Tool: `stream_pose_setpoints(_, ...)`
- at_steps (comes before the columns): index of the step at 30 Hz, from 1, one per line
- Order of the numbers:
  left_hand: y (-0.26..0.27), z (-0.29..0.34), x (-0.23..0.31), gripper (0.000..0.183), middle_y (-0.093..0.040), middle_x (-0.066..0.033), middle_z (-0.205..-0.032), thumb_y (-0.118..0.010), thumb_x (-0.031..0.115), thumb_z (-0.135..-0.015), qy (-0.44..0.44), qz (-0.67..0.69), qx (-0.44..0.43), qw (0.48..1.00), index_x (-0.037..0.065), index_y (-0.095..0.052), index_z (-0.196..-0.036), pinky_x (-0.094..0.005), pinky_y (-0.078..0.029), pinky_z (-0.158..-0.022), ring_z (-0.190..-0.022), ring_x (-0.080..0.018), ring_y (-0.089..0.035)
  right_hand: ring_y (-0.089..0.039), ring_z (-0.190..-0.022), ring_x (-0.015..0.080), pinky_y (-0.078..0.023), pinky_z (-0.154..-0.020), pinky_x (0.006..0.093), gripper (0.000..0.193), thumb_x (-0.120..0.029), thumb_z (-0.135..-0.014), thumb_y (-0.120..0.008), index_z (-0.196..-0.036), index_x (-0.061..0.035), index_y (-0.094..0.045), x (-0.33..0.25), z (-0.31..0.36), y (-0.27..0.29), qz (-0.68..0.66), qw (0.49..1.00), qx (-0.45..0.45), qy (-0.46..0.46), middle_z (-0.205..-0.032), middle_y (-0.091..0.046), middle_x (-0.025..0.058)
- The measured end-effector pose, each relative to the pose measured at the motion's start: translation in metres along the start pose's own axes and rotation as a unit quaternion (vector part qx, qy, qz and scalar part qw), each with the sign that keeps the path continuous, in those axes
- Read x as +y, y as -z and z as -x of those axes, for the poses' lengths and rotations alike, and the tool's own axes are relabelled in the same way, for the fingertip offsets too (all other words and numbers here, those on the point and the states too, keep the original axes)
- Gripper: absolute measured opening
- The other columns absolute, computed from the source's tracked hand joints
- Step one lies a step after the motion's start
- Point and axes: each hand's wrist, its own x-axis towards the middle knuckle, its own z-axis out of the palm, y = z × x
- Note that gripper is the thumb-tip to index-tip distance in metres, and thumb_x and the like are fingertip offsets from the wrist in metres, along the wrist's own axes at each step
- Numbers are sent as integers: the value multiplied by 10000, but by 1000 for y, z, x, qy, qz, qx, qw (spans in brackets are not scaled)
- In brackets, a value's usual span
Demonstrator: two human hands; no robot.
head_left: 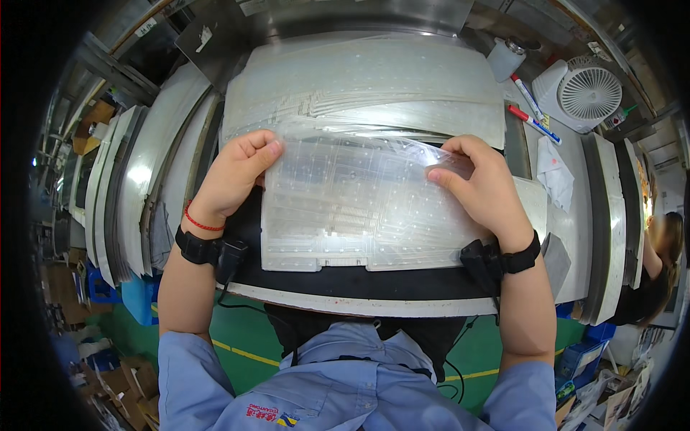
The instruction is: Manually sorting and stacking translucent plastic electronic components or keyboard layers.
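A clear plastic sheet (338, 172) dotted with small round marks is held up between my two hands. My left hand (244, 169) pinches its upper left edge between thumb and fingers. At the upper right edge my right hand (478, 179) grips it the same way, thumb on top. Under the held sheet lie more clear sheets (345, 251) with notched near edges, seen partly through it. Beyond my hands a fanned stack of similar sheets (374, 72) covers the far part of the bench.
A black mat (402, 284) covers the bench's near edge. At the far right stand a white fan (589, 90), a bottle (505, 57), two markers (533, 123) and a white cloth (555, 172). Curved panels (147, 165) stand at the left. Another person (658, 266) is at the right rim.
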Motion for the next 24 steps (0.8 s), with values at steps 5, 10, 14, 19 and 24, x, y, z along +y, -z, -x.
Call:
stream_pose_setpoints(5, 6, 0, -5, 298, -662, 34, -915, -548, 299, -1060, -18, -17, 16, 1000, 48, -664, -1170, -200, -468, -699, -787, -30, -575, -678, -882, 293, -535, -832, 358, 333, -158, -780, -830, -983, 22, -637, -6, -1, 2, -18, 1000, 7, -18, -919, -681, 165)
stream_pose_setpoints(10, -7, 4, 10, 320, -683, 3, -1046, -563, 257, -1049, -14, 73, 36, 997, 25, -667, -1244, -229, -499, -804, -896, -62, -612, -680, -879, 256, -526, -831, 334, 291, -141, -791, -826, -951, -5, -625, 2, 0, 3, -40, 999, 32, -14, -894, -681, 135)
stream_pose_setpoints(14, -1, 9, 12, 263, -683, -13, -1084, -616, 147, -1000, -110, -111, 25, 987, 0, -676, -1211, -261, -507, -858, -950, -89, -621, -673, -865, 220, -518, -810, 309, 289, -135, -780, -831, -957, -17, -635, -4, -1, 7, -75, 996, 47, -7, -912, -682, 113)
stream_pose_setpoints(19, -3, 14, 14, 258, -686, -28, -1043, -682, 103, -954, -157, -103, 20, 982, -10, -673, -1186, -264, -497, -885, -968, -98, -615, -650, -831, 207, -510, -769, 298, 310, -133, -764, -837, -993, -23, -659, -10, 2, 11, -62, 998, 3, 24, -940, -680, 101)
stream_pose_setpoints(24, 12, 4, 3, 208, -701, -59, -1027, -612, 140, -1010, -140, -63, 168, 974, 7, -638, -1167, -180, -464, -626, -727, -31, -562, -633, -910, 196, -489, -808, 298, 326, -113, -752, -831, -1000, -12, -644, -14, 2, 9, -38, 998, -39, 12, -952, -663, 81)
